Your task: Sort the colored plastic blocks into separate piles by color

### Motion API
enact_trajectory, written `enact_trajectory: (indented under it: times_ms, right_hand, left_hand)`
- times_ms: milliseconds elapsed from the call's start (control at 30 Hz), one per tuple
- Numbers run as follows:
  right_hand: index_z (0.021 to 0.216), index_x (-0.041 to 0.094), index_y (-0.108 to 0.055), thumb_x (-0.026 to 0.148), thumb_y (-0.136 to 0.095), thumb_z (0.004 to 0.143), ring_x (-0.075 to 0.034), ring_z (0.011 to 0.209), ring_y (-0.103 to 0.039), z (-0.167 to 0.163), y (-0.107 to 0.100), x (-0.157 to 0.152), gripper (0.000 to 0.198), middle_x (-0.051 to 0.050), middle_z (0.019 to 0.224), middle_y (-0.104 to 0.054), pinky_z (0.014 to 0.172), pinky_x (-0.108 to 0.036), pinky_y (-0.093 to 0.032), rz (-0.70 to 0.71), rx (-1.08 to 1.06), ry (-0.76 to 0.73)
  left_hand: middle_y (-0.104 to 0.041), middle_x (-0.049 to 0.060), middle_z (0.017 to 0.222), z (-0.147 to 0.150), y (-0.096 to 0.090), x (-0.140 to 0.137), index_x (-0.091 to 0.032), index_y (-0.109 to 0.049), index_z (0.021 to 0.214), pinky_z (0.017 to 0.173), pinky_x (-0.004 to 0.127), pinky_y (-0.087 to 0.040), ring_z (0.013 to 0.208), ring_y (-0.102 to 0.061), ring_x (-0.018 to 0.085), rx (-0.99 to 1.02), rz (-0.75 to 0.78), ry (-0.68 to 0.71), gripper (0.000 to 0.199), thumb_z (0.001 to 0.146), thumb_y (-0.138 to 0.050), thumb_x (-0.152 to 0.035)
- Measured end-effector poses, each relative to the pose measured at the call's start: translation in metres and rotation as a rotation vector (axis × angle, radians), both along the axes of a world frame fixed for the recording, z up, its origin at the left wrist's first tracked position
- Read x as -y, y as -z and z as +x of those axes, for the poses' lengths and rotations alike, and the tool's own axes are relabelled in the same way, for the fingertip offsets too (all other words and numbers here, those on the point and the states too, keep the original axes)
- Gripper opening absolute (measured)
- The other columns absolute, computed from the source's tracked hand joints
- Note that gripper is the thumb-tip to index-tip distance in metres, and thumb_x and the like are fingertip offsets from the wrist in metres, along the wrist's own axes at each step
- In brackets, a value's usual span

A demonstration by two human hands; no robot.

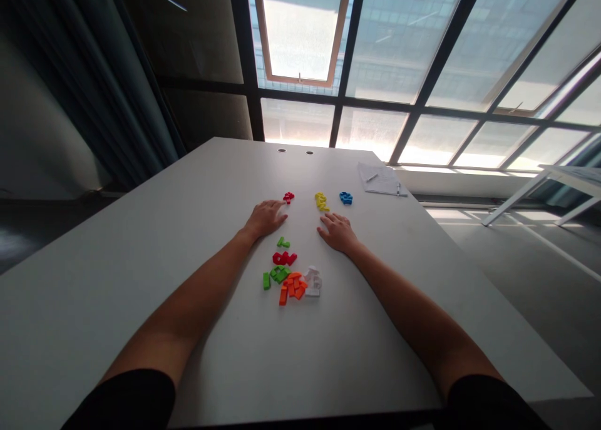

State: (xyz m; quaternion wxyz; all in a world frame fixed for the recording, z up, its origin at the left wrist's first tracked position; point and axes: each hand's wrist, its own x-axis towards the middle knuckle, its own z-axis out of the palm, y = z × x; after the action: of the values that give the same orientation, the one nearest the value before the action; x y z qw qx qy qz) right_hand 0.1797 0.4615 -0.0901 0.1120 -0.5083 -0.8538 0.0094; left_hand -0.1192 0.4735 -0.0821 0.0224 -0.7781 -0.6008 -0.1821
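My left hand (267, 218) lies on the white table with its fingers stretched forward, their tips at a small cluster of red blocks (288, 197). My right hand (338, 231) rests flat, fingers apart, just below a group of yellow blocks (321, 201). Blue blocks (346, 198) sit a little farther right. Between my forearms are a few green blocks (283, 242), a second red group (284, 258), more green blocks (280, 273), a pile of orange blocks (294, 285) and some white blocks (312, 281). Neither hand appears to hold anything.
The white table (141, 248) stretches toward tall windows. Paper sheets (382, 179) with a pen (372, 177) on them lie near its far right edge. Two round holes are at the far end. A dark curtain (98, 67) hangs left; another white table (575, 178) stands right.
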Motion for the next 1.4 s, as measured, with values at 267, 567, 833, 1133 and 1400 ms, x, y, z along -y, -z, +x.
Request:
enact_trajectory:
  times_ms: [267, 567, 833, 1133, 1400]
  right_hand:
    - [0.149, 0.021, -0.059, 0.048, -0.046, 0.107, -0.033, 0.149, -0.043, -0.001, -0.001, 0.001, 0.051, -0.013, 0.161, -0.051, 0.123, -0.053, -0.032, 0.004, -0.002, 0.004]
    - [0.149, 0.021, -0.059, 0.048, -0.045, 0.108, -0.033, 0.150, -0.042, -0.001, -0.001, 0.002, 0.051, -0.013, 0.162, -0.050, 0.123, -0.053, -0.030, -0.001, -0.004, 0.008]
    - [0.148, 0.021, -0.059, 0.048, -0.046, 0.107, -0.033, 0.149, -0.043, -0.001, 0.001, 0.000, 0.050, -0.013, 0.161, -0.051, 0.123, -0.053, -0.031, 0.003, -0.003, 0.008]
    - [0.148, 0.022, -0.059, 0.047, -0.046, 0.107, -0.032, 0.150, -0.042, -0.001, -0.001, 0.001, 0.050, -0.013, 0.161, -0.051, 0.123, -0.054, -0.032, -0.006, -0.006, 0.000]
    - [0.149, 0.020, -0.058, 0.047, -0.046, 0.107, -0.033, 0.150, -0.042, -0.001, -0.001, 0.002, 0.051, -0.013, 0.161, -0.051, 0.123, -0.054, -0.031, -0.008, -0.016, 0.003]
  left_hand:
    - [-0.072, 0.005, 0.126, 0.011, -0.062, 0.014, -0.031, -0.077, 0.122, 0.091, 0.027, -0.055, 0.113, -0.067, 0.025, 0.029, -0.702, 0.504, 0.058, 0.072, -0.083, -0.061]
    - [-0.077, 0.000, 0.102, 0.058, -0.067, 0.035, -0.032, -0.082, 0.111, 0.080, 0.025, -0.051, 0.092, -0.068, 0.021, -0.043, -0.732, 0.640, 0.043, 0.072, -0.084, -0.051]
    - [-0.080, 0.001, 0.102, 0.040, -0.045, 0.019, -0.028, -0.077, 0.109, 0.079, 0.028, -0.051, 0.088, -0.071, 0.020, -0.010, -0.257, 0.250, 0.024, 0.092, -0.066, -0.040]
    - [-0.074, 0.008, 0.133, 0.024, -0.017, 0.011, -0.028, -0.075, 0.128, 0.105, 0.039, -0.052, 0.119, -0.066, 0.029, 0.044, -0.099, 0.046, 0.039, 0.102, -0.050, -0.042]
    - [-0.067, 0.011, 0.144, 0.027, -0.008, 0.010, -0.023, -0.062, 0.148, 0.119, 0.046, -0.041, 0.134, -0.057, 0.031, 0.019, -0.006, 0.071, 0.050, 0.103, -0.050, -0.040]
